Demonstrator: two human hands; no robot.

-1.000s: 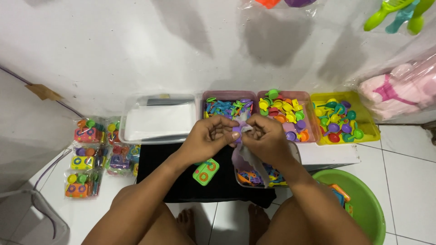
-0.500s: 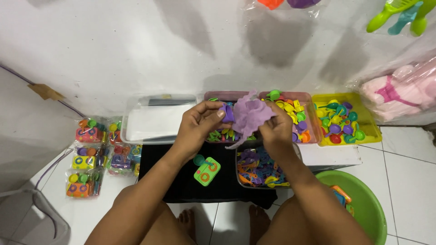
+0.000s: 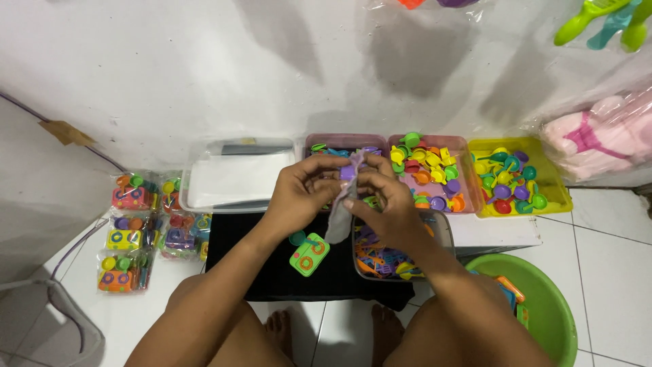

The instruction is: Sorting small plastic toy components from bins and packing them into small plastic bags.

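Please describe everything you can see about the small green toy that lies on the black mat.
The green toy is a small flat block of bright green plastic, roughly square with rounded corners. Two orange rings mark its top face. It lies flat but turned at an angle on the black mat, beside a small teal piece. It sits just below the left hand, which does not touch it.

Yellow tray of small toys at floor's right, green basin near it; packaged toy sets left; pink item, possibly bagged.
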